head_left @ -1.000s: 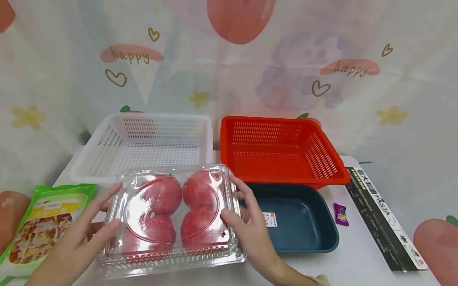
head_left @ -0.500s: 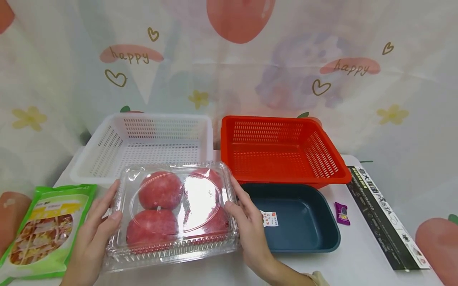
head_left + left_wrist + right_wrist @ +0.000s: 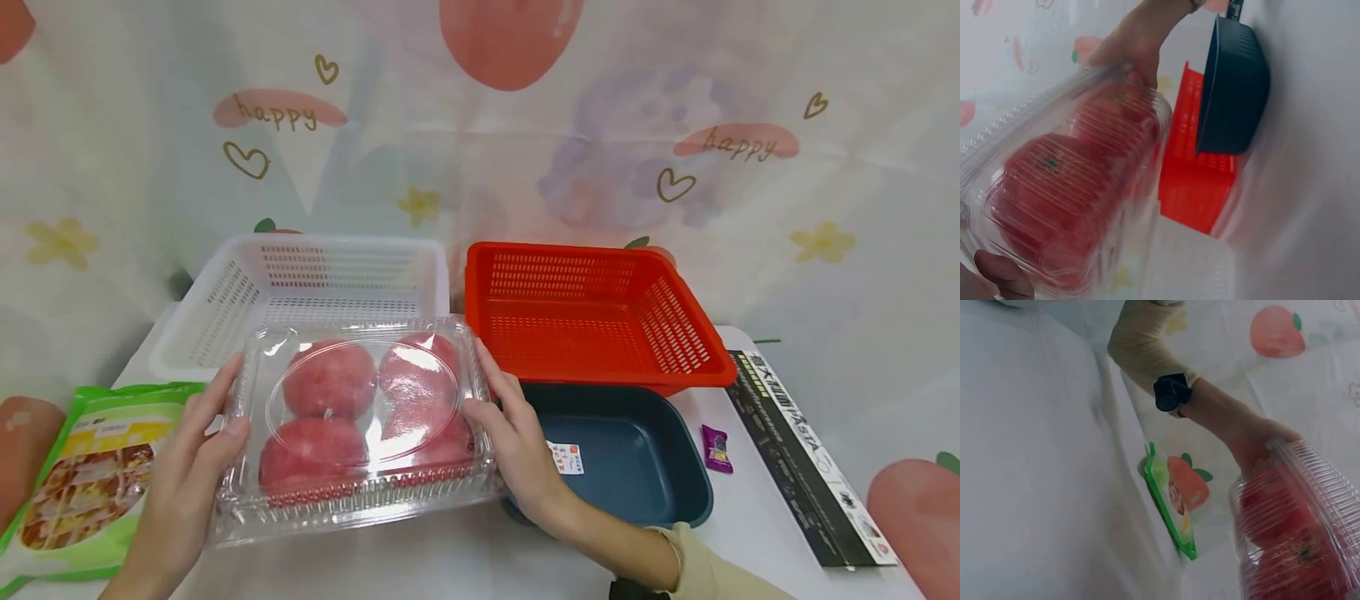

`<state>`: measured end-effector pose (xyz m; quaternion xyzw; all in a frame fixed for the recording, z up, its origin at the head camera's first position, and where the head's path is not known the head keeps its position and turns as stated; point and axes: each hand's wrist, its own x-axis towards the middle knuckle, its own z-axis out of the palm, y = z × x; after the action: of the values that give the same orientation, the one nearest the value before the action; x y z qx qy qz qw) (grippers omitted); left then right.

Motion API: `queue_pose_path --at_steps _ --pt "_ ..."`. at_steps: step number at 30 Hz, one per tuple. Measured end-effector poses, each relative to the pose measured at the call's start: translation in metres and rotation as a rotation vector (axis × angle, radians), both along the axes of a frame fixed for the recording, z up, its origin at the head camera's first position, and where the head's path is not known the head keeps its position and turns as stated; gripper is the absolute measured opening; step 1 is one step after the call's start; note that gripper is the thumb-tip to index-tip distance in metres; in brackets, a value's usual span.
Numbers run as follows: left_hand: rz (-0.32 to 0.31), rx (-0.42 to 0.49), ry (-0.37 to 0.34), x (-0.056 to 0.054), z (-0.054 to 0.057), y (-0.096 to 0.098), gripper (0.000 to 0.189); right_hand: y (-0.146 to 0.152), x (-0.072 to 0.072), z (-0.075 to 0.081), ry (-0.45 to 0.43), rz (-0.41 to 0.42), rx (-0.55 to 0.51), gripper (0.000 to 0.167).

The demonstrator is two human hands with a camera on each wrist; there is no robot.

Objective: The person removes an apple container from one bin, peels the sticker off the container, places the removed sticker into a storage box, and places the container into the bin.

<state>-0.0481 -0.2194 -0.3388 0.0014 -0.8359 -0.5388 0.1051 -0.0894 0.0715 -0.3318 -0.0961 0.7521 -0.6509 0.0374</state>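
Note:
A clear plastic clamshell box (image 3: 352, 504) holds several round red fruits (image 3: 330, 379). It hangs tilted above the white table, in front of and partly over the white basket (image 3: 191, 325). My left hand (image 3: 183, 475) grips its left side, thumb on the lid edge and the other fingers partly hidden. On the opposite side my right hand (image 3: 525, 446) holds it, thumb toward the lid. In the left wrist view the box (image 3: 1035, 106) shows ribbed walls with fruit (image 3: 1054, 194) behind them. The right wrist view shows the box's ribbed side (image 3: 1329, 494) too.
A red basket (image 3: 592, 367) stands beside the white one. A dark blue tray (image 3: 637, 467) sits in front of it, near a purple wrapped candy (image 3: 717, 448) and a black pasta box (image 3: 802, 458). A green food bag (image 3: 90, 492) lies at left.
Both hands have lifted the fruit box slightly up and toward the baskets. It now covers more of the white basket's front. The fingers of my left hand have closed in along the box's side.

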Motion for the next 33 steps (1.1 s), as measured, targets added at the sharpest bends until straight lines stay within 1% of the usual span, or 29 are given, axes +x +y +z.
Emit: queue_pose_path --at_steps 4,6,9,13,15,17,19,22,24,26,30,33 --pt "0.008 -0.008 0.015 -0.005 0.009 0.000 0.054 0.001 -0.008 0.005 -0.010 0.010 -0.011 0.062" --pt "0.003 -0.001 0.020 -0.010 0.013 -0.003 0.053 0.001 -0.013 0.009 -0.005 0.034 -0.021 0.063" --pt "-0.003 -0.009 0.015 -0.016 0.018 -0.009 0.052 0.002 -0.022 0.016 -0.005 0.083 0.003 0.064" --pt "-0.036 -0.022 0.014 -0.027 0.022 -0.018 0.051 0.002 -0.034 0.024 -0.027 0.128 0.066 0.068" --pt "-0.061 -0.017 0.014 -0.033 0.024 -0.021 0.050 0.000 -0.040 0.026 -0.030 0.137 0.071 0.068" --pt "-0.083 -0.020 0.016 -0.042 0.027 -0.023 0.050 -0.002 -0.048 0.027 -0.012 0.133 0.073 0.067" --pt "-0.119 -0.011 0.007 -0.052 0.032 -0.027 0.050 -0.004 -0.057 0.029 0.009 0.118 0.081 0.065" --pt "-0.140 -0.045 -0.022 -0.071 0.040 -0.034 0.050 -0.008 -0.074 0.031 0.051 0.096 0.101 0.063" --pt "-0.148 -0.063 -0.059 -0.084 0.045 -0.040 0.051 -0.012 -0.085 0.034 0.054 0.087 0.104 0.062" --pt "-0.144 -0.073 -0.100 -0.099 0.049 -0.044 0.052 -0.016 -0.096 0.037 0.029 0.082 0.098 0.062" --pt "-0.170 -0.015 -0.215 -0.127 0.054 -0.052 0.056 -0.028 -0.118 0.040 -0.074 0.052 0.099 0.061" --pt "-0.183 -0.001 -0.284 -0.145 0.054 -0.058 0.060 -0.039 -0.134 0.041 -0.122 0.038 0.156 0.061"
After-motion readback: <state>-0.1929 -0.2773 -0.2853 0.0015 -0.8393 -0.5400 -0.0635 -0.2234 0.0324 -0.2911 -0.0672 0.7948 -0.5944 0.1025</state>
